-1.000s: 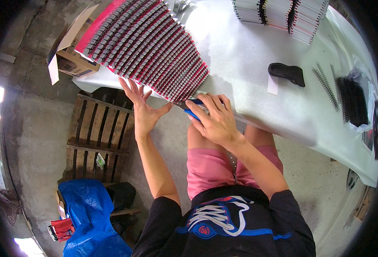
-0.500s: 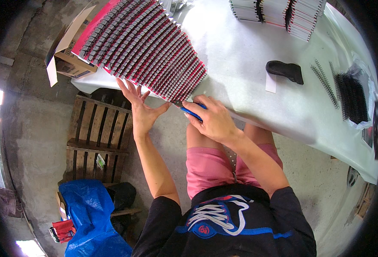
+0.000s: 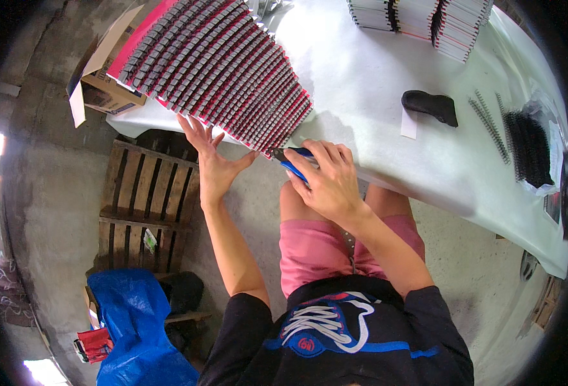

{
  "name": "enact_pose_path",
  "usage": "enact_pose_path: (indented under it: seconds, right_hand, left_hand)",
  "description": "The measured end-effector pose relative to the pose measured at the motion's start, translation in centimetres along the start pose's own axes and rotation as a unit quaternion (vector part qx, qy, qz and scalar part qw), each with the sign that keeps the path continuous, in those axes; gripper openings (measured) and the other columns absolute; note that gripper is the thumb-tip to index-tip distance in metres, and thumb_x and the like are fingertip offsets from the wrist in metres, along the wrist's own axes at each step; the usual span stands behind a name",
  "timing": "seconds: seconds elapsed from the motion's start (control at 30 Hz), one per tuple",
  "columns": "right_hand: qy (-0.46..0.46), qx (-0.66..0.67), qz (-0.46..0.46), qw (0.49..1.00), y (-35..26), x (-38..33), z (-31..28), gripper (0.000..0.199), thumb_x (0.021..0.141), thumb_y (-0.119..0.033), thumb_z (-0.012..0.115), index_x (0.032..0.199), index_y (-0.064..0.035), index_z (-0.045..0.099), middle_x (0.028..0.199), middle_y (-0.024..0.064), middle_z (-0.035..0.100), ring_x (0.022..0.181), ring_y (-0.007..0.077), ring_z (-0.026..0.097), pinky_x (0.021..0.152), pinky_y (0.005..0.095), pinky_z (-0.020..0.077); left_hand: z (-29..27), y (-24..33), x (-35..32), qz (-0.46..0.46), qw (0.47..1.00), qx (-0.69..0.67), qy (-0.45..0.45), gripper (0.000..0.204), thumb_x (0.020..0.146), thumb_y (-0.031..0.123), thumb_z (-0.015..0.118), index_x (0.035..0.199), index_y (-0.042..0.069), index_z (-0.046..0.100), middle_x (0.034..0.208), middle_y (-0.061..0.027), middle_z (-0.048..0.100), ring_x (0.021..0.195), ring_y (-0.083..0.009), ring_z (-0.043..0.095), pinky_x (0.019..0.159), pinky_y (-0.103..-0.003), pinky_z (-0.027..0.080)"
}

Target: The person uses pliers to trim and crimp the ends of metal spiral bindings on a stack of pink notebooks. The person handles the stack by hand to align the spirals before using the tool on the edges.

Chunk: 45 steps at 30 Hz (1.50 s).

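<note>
Fanned across the table's near left edge lies a long overlapping row of red-covered wire-bound books [image 3: 213, 71], their dark binding coils facing up. My left hand [image 3: 212, 164] is spread along the near edge of the row, fingertips and thumb touching it, holding nothing apart from that contact. Blue-handled pliers [image 3: 295, 172] are gripped in my right hand [image 3: 329, 177], with the handles apart. Their dark jaws [image 3: 276, 153] reach the corner of the row at its narrow end. Whether the jaws bite on a coil is too small to tell.
On the white-covered table [image 3: 355, 96] stand stacks of bound books [image 3: 419, 22] at the back. A black padded object [image 3: 430, 106], loose coils [image 3: 486, 125] and a bag of black coils [image 3: 528, 145] lie right. An open carton [image 3: 107, 87] and wooden pallet [image 3: 146, 199] are left.
My right hand has shifted slightly right and its pliers' handles have spread wider apart. My left hand stays at the edge of the row.
</note>
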State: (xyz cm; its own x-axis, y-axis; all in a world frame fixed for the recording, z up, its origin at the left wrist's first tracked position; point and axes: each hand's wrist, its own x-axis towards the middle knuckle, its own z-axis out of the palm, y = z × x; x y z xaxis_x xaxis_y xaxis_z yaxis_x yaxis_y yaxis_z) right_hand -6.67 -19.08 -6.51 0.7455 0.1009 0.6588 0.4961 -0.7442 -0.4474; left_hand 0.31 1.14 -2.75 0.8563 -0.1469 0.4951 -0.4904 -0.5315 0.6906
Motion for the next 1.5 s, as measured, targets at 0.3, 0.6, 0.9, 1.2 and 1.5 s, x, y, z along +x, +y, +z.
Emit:
enact_pose_path:
  seconds: [0.3,0.6,0.9,1.2,1.5]
  right_hand:
    - [-0.003,-0.003,-0.041,0.999,0.7,0.2,0.9,0.036,0.073,-0.021,0.069,0.107,-0.0153,0.062,0.107,0.0058,0.053,0.095,0.0222,0.053,0.084,0.0393,0.0377]
    - [-0.214,0.329,0.229,0.891,0.4,2.4,0.0,0.023,0.089,-0.021,0.057,0.101,-0.0020,0.062,0.076,0.0076,0.062,0.064,0.0176,0.062,0.056,0.0318,0.0498]
    - [-0.060,0.033,0.090,0.994,-0.7,-0.3,-0.8,0.029,0.080,-0.027,0.061,0.106,-0.0121,0.058,0.094,0.0103,0.056,0.084,0.0271,0.056,0.070,0.0441,0.0411]
    - [-0.030,-0.075,-0.008,0.997,0.0,-1.1,0.4,0.042,0.076,-0.028,0.064,0.115,-0.0140,0.057,0.105,0.0084,0.049,0.100,0.0218,0.049,0.091,0.0485,0.0305]
    - [-0.018,-0.051,-0.030,0.998,0.7,-1.0,1.1,0.040,0.077,-0.029,0.064,0.114,-0.0139,0.059,0.105,0.0082,0.050,0.098,0.0221,0.050,0.084,0.0446,0.0327]
  left_hand:
    - [-0.1,0.0,0.1,-0.002,1.000,-0.014,-0.004,0.141,0.050,0.009,0.088,0.142,0.013,-0.019,0.148,-0.0273,-0.001,0.133,-0.0398,0.024,0.100,-0.049,0.037]
    - [-0.2,-0.2,-0.2,-0.023,1.000,-0.001,0.002,0.141,0.049,0.008,0.088,0.142,0.013,-0.018,0.148,-0.0262,-0.002,0.134,-0.0393,0.023,0.101,-0.048,0.037]
    - [0.4,0.0,-0.5,-0.003,1.000,0.005,-0.011,0.143,0.048,0.007,0.088,0.142,0.012,-0.020,0.149,-0.0247,0.001,0.134,-0.0381,0.023,0.105,-0.049,0.032]
    - [1.4,-1.0,-1.1,-0.035,0.998,-0.044,-0.026,0.145,0.047,0.009,0.090,0.141,0.012,-0.021,0.147,-0.0265,0.007,0.132,-0.0385,0.027,0.103,-0.048,0.034]
    - [1.4,-1.4,-1.1,-0.042,0.998,-0.049,-0.029,0.146,0.047,0.012,0.091,0.142,0.013,-0.020,0.146,-0.0269,0.011,0.132,-0.0379,0.027,0.101,-0.048,0.035]
